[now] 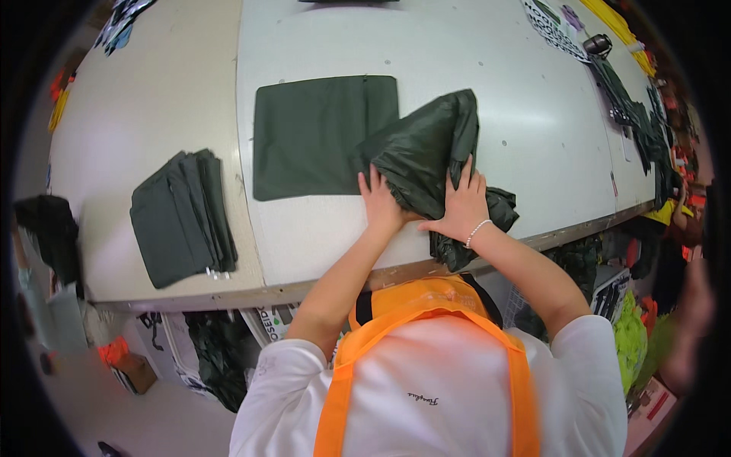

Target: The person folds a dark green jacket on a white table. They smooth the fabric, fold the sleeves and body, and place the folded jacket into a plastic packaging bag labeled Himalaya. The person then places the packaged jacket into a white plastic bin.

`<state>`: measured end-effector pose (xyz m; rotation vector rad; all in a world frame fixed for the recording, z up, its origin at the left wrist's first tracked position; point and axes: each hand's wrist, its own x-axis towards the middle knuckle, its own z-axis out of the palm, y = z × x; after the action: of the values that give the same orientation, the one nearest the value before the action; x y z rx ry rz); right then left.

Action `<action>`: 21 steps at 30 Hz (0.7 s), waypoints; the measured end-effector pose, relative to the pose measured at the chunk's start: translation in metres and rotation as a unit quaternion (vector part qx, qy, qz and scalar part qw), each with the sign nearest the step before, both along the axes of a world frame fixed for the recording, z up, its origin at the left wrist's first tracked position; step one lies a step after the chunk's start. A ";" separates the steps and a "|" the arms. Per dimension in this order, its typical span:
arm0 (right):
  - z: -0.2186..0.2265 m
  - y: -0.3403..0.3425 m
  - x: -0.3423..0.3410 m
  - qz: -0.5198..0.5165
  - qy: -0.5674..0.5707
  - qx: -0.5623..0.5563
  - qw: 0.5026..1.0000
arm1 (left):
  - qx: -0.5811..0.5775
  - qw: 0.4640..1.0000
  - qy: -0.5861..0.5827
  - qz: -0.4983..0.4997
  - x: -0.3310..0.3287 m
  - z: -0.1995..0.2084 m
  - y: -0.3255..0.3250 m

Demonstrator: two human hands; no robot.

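Note:
A crumpled dark green bundle of thin, shiny fabric lies on the white table in front of me, its upper part folded to a point. Along its left lower edge rests my left hand, fingers stretched out and apart. On its right side lies my right hand, open, with the fingers spread over the cloth and a beaded bracelet at the wrist. The bundle overlaps the right corner of a flat, rectangular dark green fabric piece. More loose fabric bunches beside my right wrist, near the table edge.
A stack of folded dark green pieces sits on the table's left section. Dark straps and cloth lie along the far right edge. The table's wooden front edge runs close to my body. Black plastic bags are below it.

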<state>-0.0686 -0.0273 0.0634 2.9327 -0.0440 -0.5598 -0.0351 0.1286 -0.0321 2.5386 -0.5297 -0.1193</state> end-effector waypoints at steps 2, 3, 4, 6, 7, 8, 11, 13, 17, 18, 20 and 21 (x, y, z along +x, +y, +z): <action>0.006 0.008 -0.013 -0.050 0.061 -0.037 0.996 | 0.025 0.999 -0.012 -0.021 -0.015 -0.017 -0.014; 0.004 0.010 -0.020 -0.075 0.074 -0.041 0.994 | 0.014 1.000 -0.023 -0.017 -0.022 -0.020 -0.023; 0.002 0.010 -0.031 -0.085 0.036 -0.031 0.995 | 0.017 0.999 -0.026 -0.013 -0.030 -0.023 -0.029; -0.010 0.002 -0.045 -0.077 -0.031 -0.037 0.996 | -0.021 0.998 -0.065 -0.001 -0.041 -0.027 -0.040; -0.010 -0.001 -0.047 -0.077 -0.025 -0.021 0.997 | -0.030 0.998 -0.053 -0.004 -0.044 -0.027 -0.041; -0.012 -0.010 -0.050 -0.065 -0.037 -0.014 0.997 | -0.044 0.998 -0.043 -0.012 -0.046 -0.022 -0.047; -0.009 -0.032 -0.057 -0.037 -0.042 -0.009 0.998 | -0.076 0.994 -0.001 -0.080 -0.053 -0.004 -0.049; -0.008 -0.060 -0.061 0.011 -0.039 0.012 0.999 | -0.098 0.989 -0.017 -0.108 -0.063 -0.002 -0.046; 0.004 -0.118 -0.069 0.006 -0.055 0.103 0.993 | -0.184 0.981 -0.022 -0.052 -0.056 -0.010 -0.016; 0.010 -0.130 -0.073 -0.012 -0.039 0.120 0.992 | -0.200 0.978 -0.036 0.037 -0.055 -0.003 -0.019; 0.019 -0.152 -0.087 -0.055 -0.055 0.186 0.979 | -0.160 0.980 -0.078 0.093 -0.051 0.002 -0.031; 0.018 -0.162 -0.095 -0.079 -0.053 0.238 0.967 | -0.106 0.984 -0.116 0.089 -0.050 0.005 -0.037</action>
<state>-0.1637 -0.1896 0.0814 3.4503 -0.1826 -0.4902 -0.0849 0.0916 -0.0275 2.3882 -0.3775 0.2876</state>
